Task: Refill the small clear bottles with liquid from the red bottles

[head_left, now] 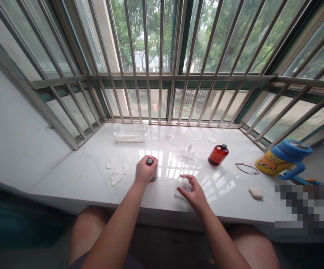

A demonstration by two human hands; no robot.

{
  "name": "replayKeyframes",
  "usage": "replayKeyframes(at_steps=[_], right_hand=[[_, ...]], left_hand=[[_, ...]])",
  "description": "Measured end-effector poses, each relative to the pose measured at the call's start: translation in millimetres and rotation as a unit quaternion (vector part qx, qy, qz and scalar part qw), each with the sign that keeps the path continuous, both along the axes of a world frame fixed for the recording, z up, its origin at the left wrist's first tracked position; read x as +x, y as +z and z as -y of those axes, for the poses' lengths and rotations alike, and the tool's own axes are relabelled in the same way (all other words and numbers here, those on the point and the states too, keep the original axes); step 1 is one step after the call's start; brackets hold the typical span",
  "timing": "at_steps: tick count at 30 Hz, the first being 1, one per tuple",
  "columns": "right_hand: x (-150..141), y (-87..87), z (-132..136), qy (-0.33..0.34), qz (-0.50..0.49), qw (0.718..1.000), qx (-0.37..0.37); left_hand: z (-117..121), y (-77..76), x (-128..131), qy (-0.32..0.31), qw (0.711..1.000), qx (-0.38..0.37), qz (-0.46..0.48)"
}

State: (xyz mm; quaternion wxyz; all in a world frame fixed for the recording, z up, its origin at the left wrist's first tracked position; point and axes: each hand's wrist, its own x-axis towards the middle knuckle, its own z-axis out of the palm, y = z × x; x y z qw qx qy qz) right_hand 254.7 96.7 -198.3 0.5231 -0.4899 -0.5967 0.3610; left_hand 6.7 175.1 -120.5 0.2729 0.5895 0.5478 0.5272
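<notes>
My left hand point(144, 171) is closed around a small bottle point(153, 177) with a black cap, which stands upright on the white counter; the fingers hide much of it. To the right, my right hand point(196, 193) has its thumb and fingers bent around a small clear container point(182, 184) near the counter's front edge. What is in the clear container, I cannot make out. Beyond that hand stands a second clear container point(188, 151). Farther right is a red-brown bottle point(218, 155) with a black cap.
White crumpled pieces point(118, 175) lie left of my left hand. A white plastic basket point(131, 134) sits at the back left of the counter point(89, 179). On the right are a thin cord loop point(246, 169), a blue and yellow mug point(280, 158) and a pale rounded object point(255, 193). Window bars point(167, 77) surround the back.
</notes>
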Motion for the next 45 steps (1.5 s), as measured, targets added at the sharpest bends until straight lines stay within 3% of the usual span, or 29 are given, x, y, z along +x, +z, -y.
replayKeyframes(at_steps=[14,20,28,38,45], right_hand=[[1,0.0,0,0.006,0.025,1.0,0.008],[1,-2.1,0,-0.007,-0.008,1.0,-0.013],[-3,-9.3,-1,-0.008,-0.063,0.998,-0.005],[1,-3.8,-1,0.012,0.01,1.0,-0.002],[0,-3.2,1,-0.005,-0.014,1.0,-0.015]], left_hand=[[1,-0.7,0,0.007,1.0,0.001,0.002],[0,-2.6,1,0.029,0.999,0.011,0.016],[2,-0.7,0,0.012,1.0,0.003,0.001],[2,-0.2,0,0.01,1.0,0.008,0.002],[2,0.3,1,0.018,0.999,0.01,0.025]])
